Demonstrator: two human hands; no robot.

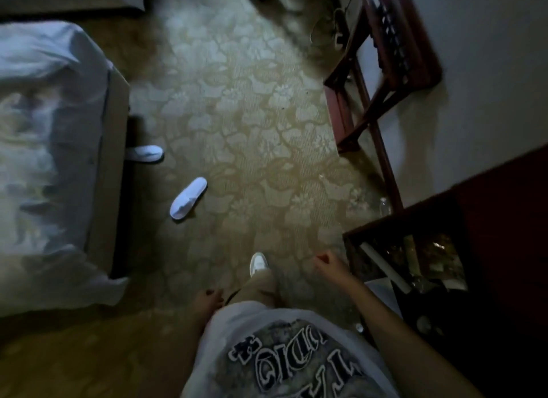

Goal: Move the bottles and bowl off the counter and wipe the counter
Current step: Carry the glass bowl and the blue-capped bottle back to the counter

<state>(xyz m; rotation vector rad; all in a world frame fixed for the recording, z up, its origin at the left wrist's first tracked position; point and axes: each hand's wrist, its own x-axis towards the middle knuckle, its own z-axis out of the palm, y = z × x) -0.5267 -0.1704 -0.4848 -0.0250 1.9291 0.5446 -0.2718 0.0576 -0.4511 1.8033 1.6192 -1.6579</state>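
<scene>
While both your right hand (326, 262) and left hand (209, 297) hang loosely curled, holding nothing | risk: a slipper (188, 198) lies ahead of your shoe (258, 263) | dim, blurred view — you may trip

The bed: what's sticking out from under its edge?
One white slipper pokes out from under the bed; its heel end is hidden. A second slipper lies on open carpet.

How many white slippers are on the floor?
2. One slipper pokes out from under the bed; the other slipper lies loose on the carpet nearby. More could be hidden under the bed.
</scene>
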